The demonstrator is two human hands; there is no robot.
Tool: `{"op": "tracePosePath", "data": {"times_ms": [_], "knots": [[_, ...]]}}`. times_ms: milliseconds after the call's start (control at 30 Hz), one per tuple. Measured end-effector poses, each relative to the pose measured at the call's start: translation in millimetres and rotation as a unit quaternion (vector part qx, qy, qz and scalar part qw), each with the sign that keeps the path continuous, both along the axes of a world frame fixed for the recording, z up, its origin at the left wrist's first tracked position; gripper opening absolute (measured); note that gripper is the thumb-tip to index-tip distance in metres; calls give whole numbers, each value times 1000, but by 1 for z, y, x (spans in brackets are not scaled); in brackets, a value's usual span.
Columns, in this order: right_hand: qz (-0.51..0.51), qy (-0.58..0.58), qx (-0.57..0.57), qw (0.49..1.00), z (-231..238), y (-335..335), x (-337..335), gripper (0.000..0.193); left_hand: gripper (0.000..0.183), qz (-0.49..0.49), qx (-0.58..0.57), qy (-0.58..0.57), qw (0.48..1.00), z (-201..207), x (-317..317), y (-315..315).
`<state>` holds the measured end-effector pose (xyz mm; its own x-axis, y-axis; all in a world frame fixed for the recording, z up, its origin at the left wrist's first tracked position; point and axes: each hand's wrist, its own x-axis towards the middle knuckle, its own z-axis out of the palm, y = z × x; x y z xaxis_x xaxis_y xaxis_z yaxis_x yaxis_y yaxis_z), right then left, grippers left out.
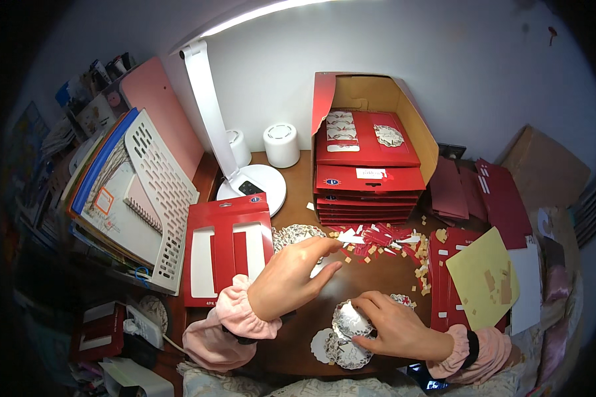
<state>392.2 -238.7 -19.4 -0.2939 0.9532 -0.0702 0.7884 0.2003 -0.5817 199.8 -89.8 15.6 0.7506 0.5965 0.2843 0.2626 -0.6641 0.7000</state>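
Observation:
In the head view my left hand (295, 278) reaches over the middle of the desk, its thumb and index finger apart and nothing visible between them. Beneath its fingers lie round cards (299, 233) with a dark floral print, partly hidden by the hand. Near the desk's front edge, my right hand (397, 325) grips a scalloped white floral card (351, 320) at its right side, between thumb and fingers. Under and around this card are more floral round cards (352, 356), overlapping one another. Another patterned card (404, 300) shows just behind the right hand.
A red open-fronted box (376, 210) holds several flat red packages at the back. Red and white paper scraps (381, 237) and small tan squares (422, 271) litter the desk. Left stand a red windowed package (230, 248) and a white lamp (210, 106); right lies yellow paper (477, 264).

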Motion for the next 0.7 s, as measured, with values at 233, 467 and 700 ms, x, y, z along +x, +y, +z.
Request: {"op": "tracePosePath", "data": {"times_ms": [233, 467, 700], "knots": [[-46, -2, 237, 971, 48, -2, 9, 62, 31, -121, -256, -42, 958, -6, 10, -13], [-58, -14, 283, 957, 59, -14, 10, 66, 27, -90, -441, -58, 891, 9, 16, -36], [-53, 87, 253, 962, 63, -17, 12, 69, 29, -133, -532, -125, 827, 11, 15, -44]]}}
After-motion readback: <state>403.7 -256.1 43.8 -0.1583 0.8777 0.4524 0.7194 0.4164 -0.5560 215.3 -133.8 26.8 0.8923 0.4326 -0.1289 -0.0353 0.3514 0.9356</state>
